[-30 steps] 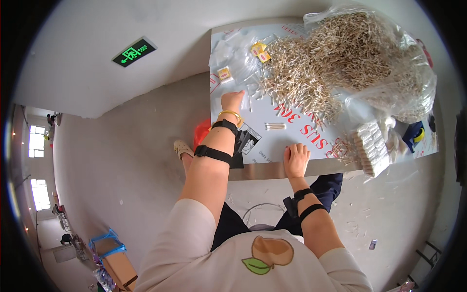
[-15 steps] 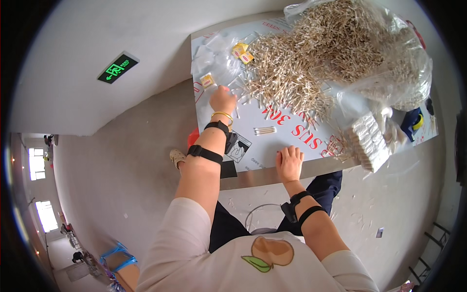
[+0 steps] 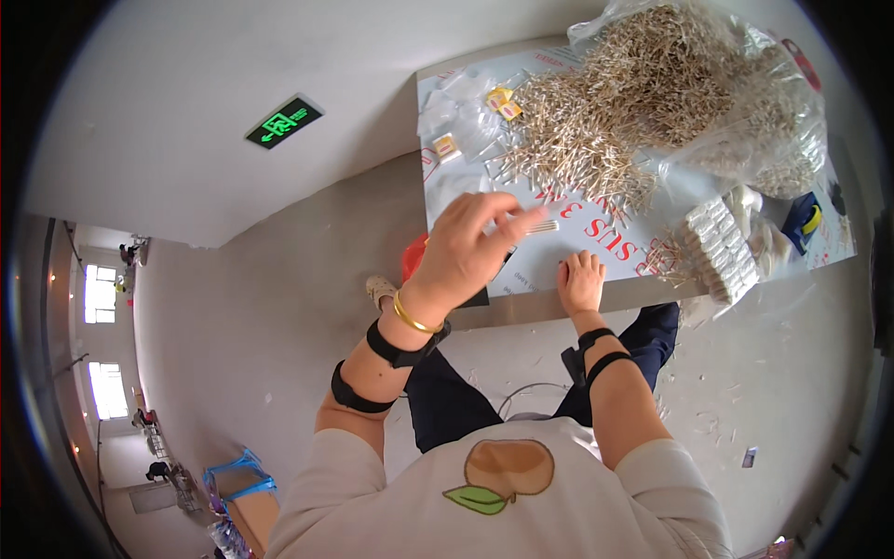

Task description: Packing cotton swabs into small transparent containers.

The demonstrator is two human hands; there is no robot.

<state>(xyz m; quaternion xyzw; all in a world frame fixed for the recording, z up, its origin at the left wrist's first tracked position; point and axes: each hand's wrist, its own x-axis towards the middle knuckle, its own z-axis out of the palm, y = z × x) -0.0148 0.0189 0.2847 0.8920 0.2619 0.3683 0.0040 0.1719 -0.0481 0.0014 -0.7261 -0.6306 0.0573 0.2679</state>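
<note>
My left hand (image 3: pixel 470 244), a gold bangle at its wrist, is raised over the table's near left part. Its fingers are slightly curled and apart, blurred at the tips, with nothing visible in them. Just past those fingertips lies a small row of cotton swabs (image 3: pixel 544 226), partly hidden. My right hand (image 3: pixel 583 281) rests flat on the table's near edge, fingers spread and empty. A big loose heap of cotton swabs (image 3: pixel 596 121) with pale sticks covers the far middle of the table (image 3: pixel 531 281).
At the far right, a clear plastic bag (image 3: pixel 782 140) holds more swabs. White bundled packs (image 3: pixel 719 250) stand near the right edge beside a dark blue and yellow item (image 3: pixel 803 222). Clear bags (image 3: pixel 456 116) and small yellow boxes (image 3: pixel 504 102) lie at the far left.
My left hand has come up and back from the table's left side toward me, and its fingers have spread. My right hand stays on the edge. The whole view has shifted slightly.
</note>
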